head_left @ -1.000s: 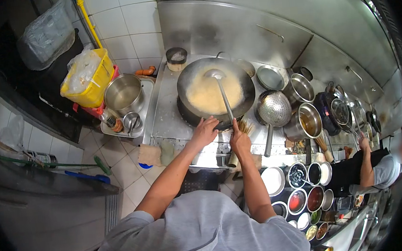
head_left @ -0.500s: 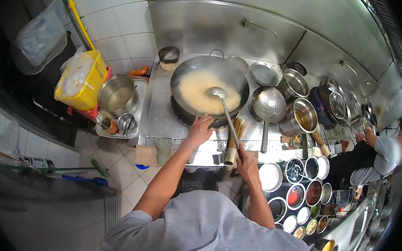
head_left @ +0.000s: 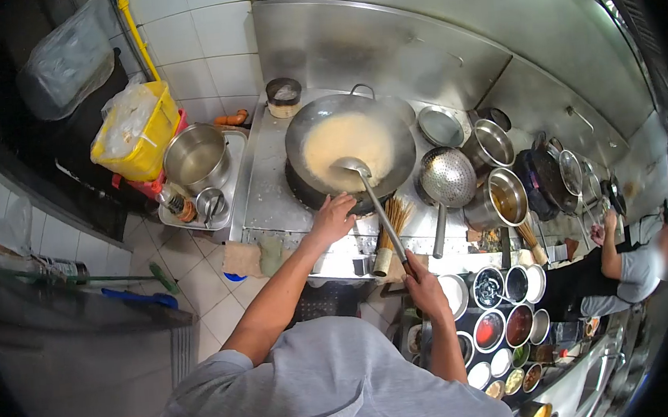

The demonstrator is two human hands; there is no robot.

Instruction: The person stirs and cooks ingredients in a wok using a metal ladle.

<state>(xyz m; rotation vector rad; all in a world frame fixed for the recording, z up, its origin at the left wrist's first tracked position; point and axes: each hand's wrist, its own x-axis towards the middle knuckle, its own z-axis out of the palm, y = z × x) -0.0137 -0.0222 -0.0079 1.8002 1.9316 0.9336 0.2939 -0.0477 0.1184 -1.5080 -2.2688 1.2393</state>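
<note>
A large round wok (head_left: 294, 145) sits on the stove, with pale, cloudy liquid (head_left: 344, 141) inside and faint steam above it. My left hand (head_left: 333, 219) is closed at the wok's near rim; the exact grip under the fingers is partly hidden. In my right hand (head_left: 428, 291) is the dark handle end of a long metal ladle (head_left: 378, 203). The ladle's bowl dips into the near part of the liquid, and its shaft slants over the near rim. Beside that shaft a bamboo wok brush (head_left: 391, 231) lies on the stove edge.
Right of the wok are a perforated strainer (head_left: 447, 174) and several metal pots (head_left: 508, 195). Seasoning containers (head_left: 490, 329) stand near my right arm. A steel pot (head_left: 195, 157) on a tray is at left. Another person (head_left: 628, 256) works at far right.
The ladle's bowl has moved slightly left and toward me in the wok. My right hand has shifted right and nearer to me. My left hand stays at the rim.
</note>
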